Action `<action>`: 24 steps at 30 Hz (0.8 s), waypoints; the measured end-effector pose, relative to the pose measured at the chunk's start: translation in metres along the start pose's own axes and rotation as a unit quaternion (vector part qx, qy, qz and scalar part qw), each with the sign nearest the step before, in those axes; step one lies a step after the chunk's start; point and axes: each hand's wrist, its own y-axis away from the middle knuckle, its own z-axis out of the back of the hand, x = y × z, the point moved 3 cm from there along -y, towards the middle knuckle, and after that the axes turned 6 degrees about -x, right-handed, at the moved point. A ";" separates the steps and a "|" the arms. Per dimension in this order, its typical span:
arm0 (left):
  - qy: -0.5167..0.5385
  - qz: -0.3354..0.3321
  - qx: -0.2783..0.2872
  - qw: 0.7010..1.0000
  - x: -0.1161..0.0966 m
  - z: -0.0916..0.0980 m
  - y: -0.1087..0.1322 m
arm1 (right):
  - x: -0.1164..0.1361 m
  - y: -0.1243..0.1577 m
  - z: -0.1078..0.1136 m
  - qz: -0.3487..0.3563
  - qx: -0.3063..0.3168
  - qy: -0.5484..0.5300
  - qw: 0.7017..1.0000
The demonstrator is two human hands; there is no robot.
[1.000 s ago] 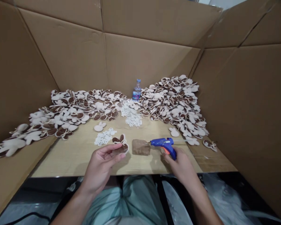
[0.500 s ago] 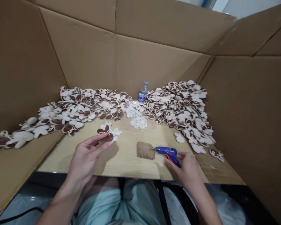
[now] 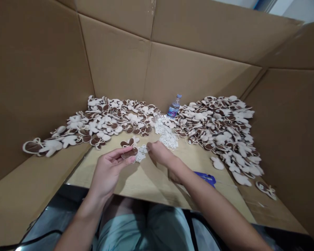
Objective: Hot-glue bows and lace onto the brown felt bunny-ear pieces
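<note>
My left hand pinches a brown and cream bunny-shaped felt piece above the wooden table. My right hand reaches across to a small pile of white lace cutouts beside that piece, its fingers curled down on the pile; what they hold, if anything, is hidden. The blue glue gun lies on the table, partly hidden behind my right forearm.
Large heaps of brown and cream felt bunnies lie at the left and right. A water bottle stands at the back between them, with more white lace pieces in front. Cardboard walls enclose the table.
My right hand let go of the glue gun and moved left to the white lace pile. My left hand kept the bunny piece and the view swung left.
</note>
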 end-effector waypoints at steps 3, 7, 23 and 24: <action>0.009 0.001 -0.005 1.000 -0.001 0.003 -0.002 | -0.003 -0.014 -0.009 0.033 0.017 0.016 0.999; 0.013 0.003 -0.005 1.000 0.002 0.005 -0.005 | -0.002 -0.013 -0.014 0.048 0.009 0.011 0.999; -0.001 0.033 0.026 0.999 0.008 -0.004 0.003 | 0.002 0.077 0.020 0.011 -0.237 -0.463 0.854; 0.000 0.034 0.029 0.999 0.008 -0.005 0.005 | 0.006 0.085 0.021 0.013 -0.251 -0.475 0.843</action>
